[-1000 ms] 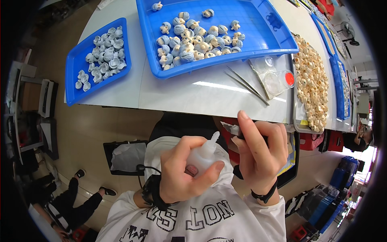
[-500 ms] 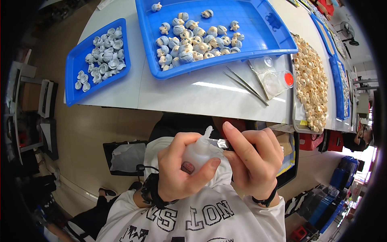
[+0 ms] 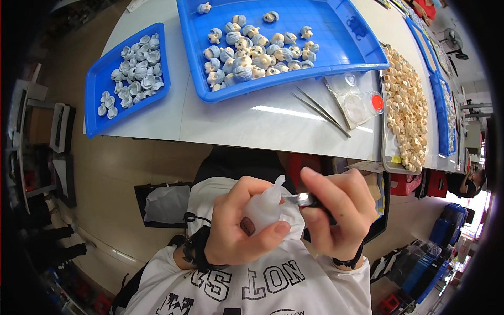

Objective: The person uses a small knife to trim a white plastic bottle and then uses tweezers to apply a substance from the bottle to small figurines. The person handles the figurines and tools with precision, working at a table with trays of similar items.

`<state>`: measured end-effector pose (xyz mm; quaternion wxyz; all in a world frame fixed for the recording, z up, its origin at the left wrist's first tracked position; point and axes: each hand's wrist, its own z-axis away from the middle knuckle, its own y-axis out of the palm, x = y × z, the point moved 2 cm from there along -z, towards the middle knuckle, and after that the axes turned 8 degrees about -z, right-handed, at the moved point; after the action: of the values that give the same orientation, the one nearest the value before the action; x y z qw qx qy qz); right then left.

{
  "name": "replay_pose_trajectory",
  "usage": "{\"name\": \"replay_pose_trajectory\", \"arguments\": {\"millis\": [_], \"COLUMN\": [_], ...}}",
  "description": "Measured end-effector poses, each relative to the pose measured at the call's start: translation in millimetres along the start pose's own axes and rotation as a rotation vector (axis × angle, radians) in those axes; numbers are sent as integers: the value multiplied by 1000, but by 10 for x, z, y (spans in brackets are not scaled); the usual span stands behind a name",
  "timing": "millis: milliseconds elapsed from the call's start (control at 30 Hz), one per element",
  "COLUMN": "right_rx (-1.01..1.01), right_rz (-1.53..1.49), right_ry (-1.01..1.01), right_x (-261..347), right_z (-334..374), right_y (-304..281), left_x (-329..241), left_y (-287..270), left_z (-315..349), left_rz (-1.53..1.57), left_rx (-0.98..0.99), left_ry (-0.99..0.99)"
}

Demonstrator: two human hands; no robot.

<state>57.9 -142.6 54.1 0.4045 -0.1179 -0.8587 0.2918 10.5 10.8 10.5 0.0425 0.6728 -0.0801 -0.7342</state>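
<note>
My left hand is wrapped round a translucent white squeeze bottle, its pointed nozzle tilted up and to the right. A small reddish-brown label shows on the bottle's side. In my right hand is what looks like a craft knife, with a dark handle and a shiny metal front. The knife's front end points left, close beside the base of the nozzle; whether it touches is too small to tell. Both hands are held over my lap, in front of the table.
A large blue tray holds small doll heads with blue hair. To its left, a smaller blue tray carries pale blue hair pieces. Tweezers and clear cups lie near the table edge. Cream-coloured parts fill a metal tray at right.
The bottle has tilted further, its nozzle shifting right and slightly down. My right hand has moved a little right and down with the knife, which has turned.
</note>
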Motion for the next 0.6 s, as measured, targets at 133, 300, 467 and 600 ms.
{"name": "replay_pose_trajectory", "arguments": {"millis": [133,300,467,600], "right_rx": [57,119,219,221], "right_rz": [32,115,138,159], "right_ry": [2,6,61,70], "right_x": [28,97,175,193], "right_z": [-8,-57,-107,-98], "right_y": [-3,-63,-128,-145], "left_x": [18,-10,-19,-48], "left_y": [3,-32,-51,-41], "left_z": [-9,-87,-129,-165], "left_rz": [81,133,22,-89], "left_rx": [95,166,158,95], "left_ry": [-6,-19,-37,54]}}
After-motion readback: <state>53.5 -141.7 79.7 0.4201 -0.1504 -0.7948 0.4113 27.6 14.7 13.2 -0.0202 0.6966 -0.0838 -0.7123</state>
